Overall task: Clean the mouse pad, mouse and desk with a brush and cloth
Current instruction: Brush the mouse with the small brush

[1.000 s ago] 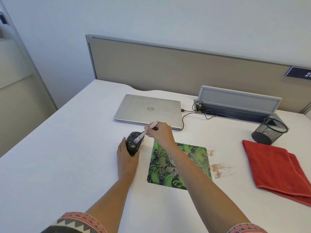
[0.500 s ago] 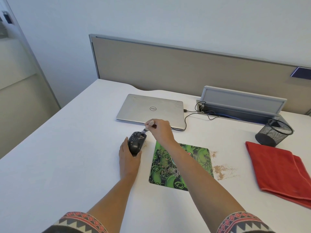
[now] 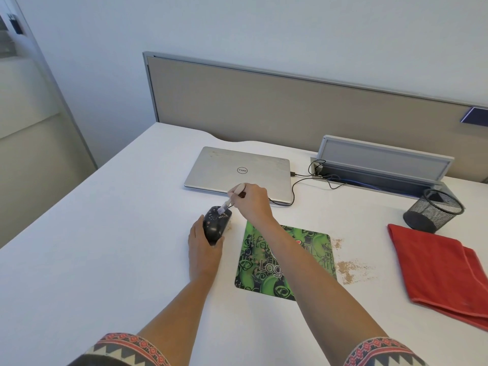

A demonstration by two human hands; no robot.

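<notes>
A black mouse (image 3: 215, 224) speckled with crumbs lies on the white desk (image 3: 105, 247), left of the green patterned mouse pad (image 3: 311, 260). My left hand (image 3: 203, 249) grips the mouse from behind. My right hand (image 3: 250, 202) pinches a small brush (image 3: 229, 200) with a pale handle, its bristles touching the front of the mouse. Brown crumbs (image 3: 348, 268) lie on the desk right of the pad. A folded red cloth (image 3: 443, 270) lies at the right.
A shut silver laptop (image 3: 237, 170) sits behind the mouse with its cable running to an open cable tray (image 3: 380, 170). A black mesh pen cup (image 3: 433, 210) stands behind the cloth. A beige partition (image 3: 290, 107) bounds the far edge.
The brush has swept forward along the mouse from its middle to its front end. My left hand has kept its hold on the mouse.
</notes>
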